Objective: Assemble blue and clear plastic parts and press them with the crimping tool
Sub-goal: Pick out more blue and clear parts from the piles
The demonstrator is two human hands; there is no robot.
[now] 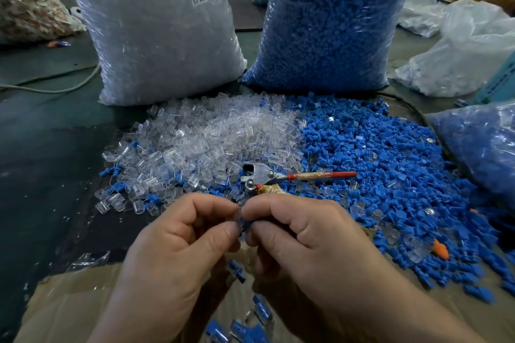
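The left hand [178, 234] and right hand [303, 231] meet fingertip to fingertip above the counter [50, 147], pinching a clear plastic part [238, 214] against a blue plastic part [246, 223]. The right hand also grips the crimping tool [267, 178], its red handle [323, 175] pointing right over the blue parts pile [390, 164]. The clear parts pile [211, 136] lies just beyond.

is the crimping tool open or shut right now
Open: the crimping tool lies on the loose parts with its red handle splayed away from the taped one, and its head gapes.
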